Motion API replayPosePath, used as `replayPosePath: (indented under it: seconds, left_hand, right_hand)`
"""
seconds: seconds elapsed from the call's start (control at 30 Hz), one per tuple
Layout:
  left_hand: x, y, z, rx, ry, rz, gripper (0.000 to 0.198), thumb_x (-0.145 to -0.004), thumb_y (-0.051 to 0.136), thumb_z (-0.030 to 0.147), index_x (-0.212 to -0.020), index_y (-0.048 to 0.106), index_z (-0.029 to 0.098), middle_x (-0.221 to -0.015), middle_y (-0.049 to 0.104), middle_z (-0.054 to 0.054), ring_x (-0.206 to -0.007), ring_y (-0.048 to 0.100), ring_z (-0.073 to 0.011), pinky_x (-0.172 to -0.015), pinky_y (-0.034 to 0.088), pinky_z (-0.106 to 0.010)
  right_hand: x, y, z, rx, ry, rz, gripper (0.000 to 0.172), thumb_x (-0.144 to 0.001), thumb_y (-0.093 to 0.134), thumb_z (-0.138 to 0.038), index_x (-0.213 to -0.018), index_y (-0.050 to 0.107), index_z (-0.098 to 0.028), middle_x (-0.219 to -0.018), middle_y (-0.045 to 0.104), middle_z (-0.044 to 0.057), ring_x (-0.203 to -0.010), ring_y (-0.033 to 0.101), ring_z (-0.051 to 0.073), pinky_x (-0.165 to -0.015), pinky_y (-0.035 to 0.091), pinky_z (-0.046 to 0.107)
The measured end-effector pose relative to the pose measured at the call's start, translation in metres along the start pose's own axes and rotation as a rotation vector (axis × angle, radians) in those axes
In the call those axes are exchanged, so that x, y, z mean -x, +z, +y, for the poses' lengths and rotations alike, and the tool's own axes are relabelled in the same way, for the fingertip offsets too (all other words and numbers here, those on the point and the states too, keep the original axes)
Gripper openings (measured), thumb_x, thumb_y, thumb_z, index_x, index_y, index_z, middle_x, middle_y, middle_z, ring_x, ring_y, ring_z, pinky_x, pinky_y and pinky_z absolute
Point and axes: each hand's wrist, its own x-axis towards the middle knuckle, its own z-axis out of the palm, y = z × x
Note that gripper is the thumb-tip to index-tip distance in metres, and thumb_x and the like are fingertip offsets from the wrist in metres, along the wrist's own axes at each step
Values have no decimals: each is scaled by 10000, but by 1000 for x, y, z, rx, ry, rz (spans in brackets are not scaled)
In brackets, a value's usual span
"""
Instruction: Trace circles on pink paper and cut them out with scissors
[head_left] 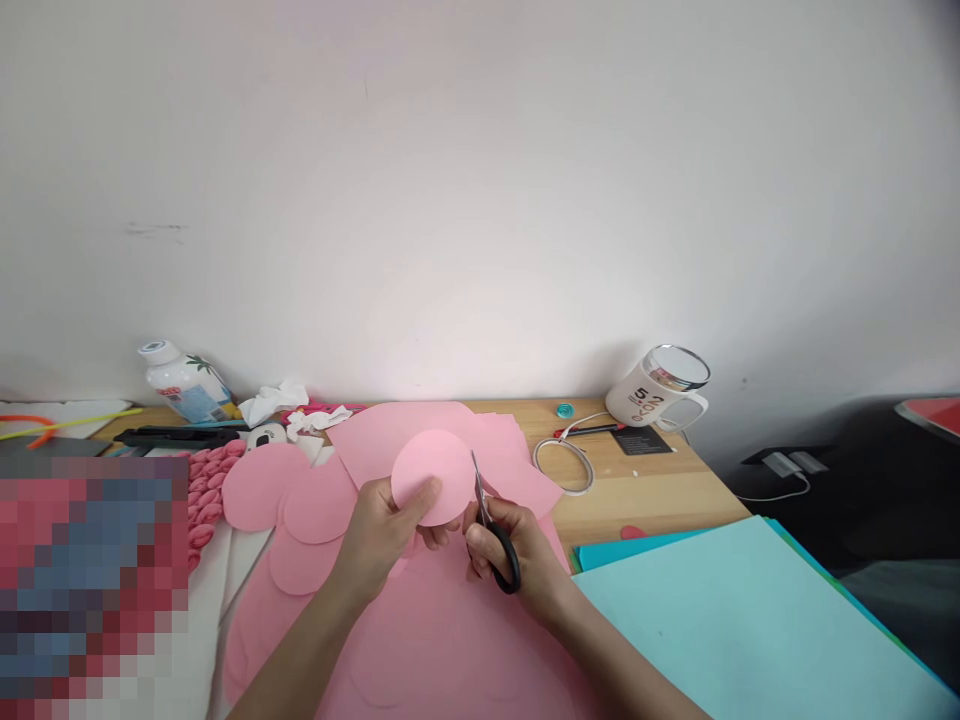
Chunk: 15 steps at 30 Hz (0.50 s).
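- A pink paper circle (433, 476) is pinched by the left hand (386, 535), with the thumb pressed on its lower edge.
- Black-handled scissors (491, 535) are gripped by the right hand (525, 555); the blades are raised just right of the circle.
- More pink paper (420, 640) is spread on the surface under both grips.
- Turquoise sheets (742, 620) are placed to the right.

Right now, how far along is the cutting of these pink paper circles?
Several cut pink circles already lie overlapping on the desk left of the hands. In hand: the left hand holds a pink disc upright, while the right hand works black-handled scissors at its right edge. It looks nearly round. A large pink sheet lies uncut under the hands, so more could remain.
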Motion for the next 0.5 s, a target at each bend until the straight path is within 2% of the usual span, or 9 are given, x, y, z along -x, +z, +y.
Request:
replayPosePath:
  seconds: [0.13, 0.27, 0.5]
  left_hand:
    - [2, 0, -2, -30, -2, 16, 359, -767, 567, 394, -551, 637, 116, -514, 635, -55, -450, 534, -128, -485, 451, -236]
    - [2, -1, -2, -61, -2, 40, 361, -776, 565, 395, -540, 619, 128, -474, 606, -35, -462, 549, -139, -528, 457, -249]
    - [0, -1, -6, 34, -47, 41, 396, -784, 567, 435, -557, 611, 115, -485, 611, -53, -451, 529, -133, -531, 450, -263]
  right_hand:
    - [0, -1, -1, 8, -10, 11, 263, -777, 543, -341, -584, 453, -187, -436, 455, -62, -419, 457, 93, -460, 388, 233]
    - [-1, -2, 4, -41, -6, 49, 296, -774, 578, -401, -609, 461, -184, -441, 438, -69, -409, 439, 85, -460, 400, 231]
    - [-3, -3, 10, -103, -32, 137, 324, -787, 590, -445, -637, 483, -178, -445, 424, -68, -412, 405, 77, -470, 409, 230]
